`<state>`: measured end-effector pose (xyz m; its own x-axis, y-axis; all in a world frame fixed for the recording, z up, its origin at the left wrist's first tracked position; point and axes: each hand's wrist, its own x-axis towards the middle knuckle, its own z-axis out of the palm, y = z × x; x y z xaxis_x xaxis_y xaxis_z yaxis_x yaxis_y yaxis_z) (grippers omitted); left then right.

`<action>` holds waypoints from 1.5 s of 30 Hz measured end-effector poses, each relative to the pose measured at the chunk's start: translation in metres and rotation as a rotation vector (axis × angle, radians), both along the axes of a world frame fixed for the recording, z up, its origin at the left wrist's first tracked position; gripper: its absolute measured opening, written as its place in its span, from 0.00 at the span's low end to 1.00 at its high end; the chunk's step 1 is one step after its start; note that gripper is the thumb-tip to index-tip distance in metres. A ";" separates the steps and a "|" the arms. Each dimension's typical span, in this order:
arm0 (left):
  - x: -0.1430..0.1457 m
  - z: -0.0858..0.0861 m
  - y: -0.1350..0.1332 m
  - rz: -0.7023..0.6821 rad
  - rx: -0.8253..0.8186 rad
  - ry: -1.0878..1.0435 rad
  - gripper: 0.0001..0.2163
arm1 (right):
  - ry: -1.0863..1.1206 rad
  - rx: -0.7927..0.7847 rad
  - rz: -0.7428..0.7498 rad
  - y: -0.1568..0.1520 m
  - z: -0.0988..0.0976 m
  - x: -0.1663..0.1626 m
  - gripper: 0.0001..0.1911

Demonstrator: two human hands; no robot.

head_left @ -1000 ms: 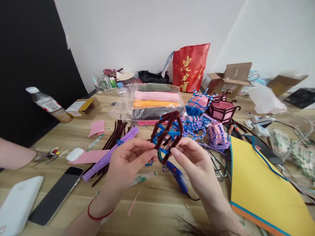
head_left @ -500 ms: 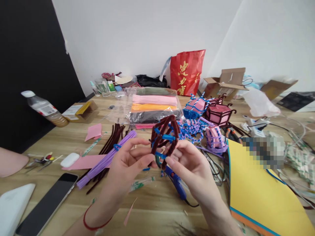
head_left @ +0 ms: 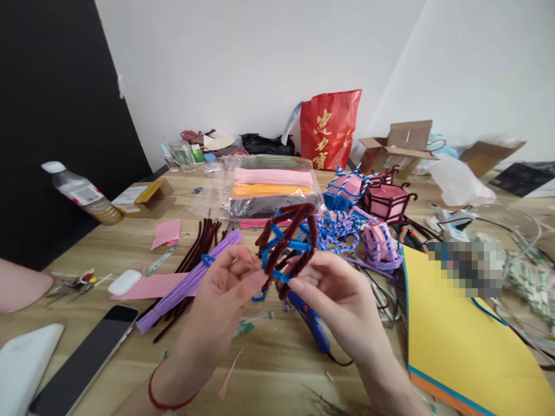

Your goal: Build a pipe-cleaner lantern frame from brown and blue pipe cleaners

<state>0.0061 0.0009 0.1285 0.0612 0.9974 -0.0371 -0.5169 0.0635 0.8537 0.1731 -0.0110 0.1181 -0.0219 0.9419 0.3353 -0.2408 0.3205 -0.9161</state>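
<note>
Head view: left hand (head_left: 221,294) and right hand (head_left: 338,297) are pinching the brown-and-blue pipe-cleaner frame (head_left: 288,242) between them above the counter (head_left: 277,358), frame rising beyond the fingers (head_left: 249,280), leaning right.

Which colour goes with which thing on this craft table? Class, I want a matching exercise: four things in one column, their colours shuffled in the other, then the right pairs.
Things:
1. pipe-cleaner frame
2. paper sheet
3. gift bag
4. phone

Colours:
A. red
B. dark brown with blue
C. black
D. yellow

Pairs: 1-B, 2-D, 3-A, 4-C
</note>
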 end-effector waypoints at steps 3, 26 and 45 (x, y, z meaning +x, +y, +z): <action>0.000 0.001 0.000 -0.002 0.025 -0.002 0.18 | -0.012 0.011 -0.038 -0.002 0.001 -0.002 0.09; 0.005 0.007 -0.003 -0.068 0.019 -0.033 0.21 | 0.092 0.094 -0.001 -0.003 0.001 -0.002 0.19; 0.004 0.002 0.002 -0.078 0.002 -0.063 0.16 | 0.192 -0.038 0.048 0.005 -0.007 -0.005 0.15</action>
<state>0.0099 0.0024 0.1302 0.1412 0.9896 -0.0288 -0.5631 0.1042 0.8198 0.1679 -0.0060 0.1108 -0.0066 0.9534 0.3016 -0.4266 0.2702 -0.8632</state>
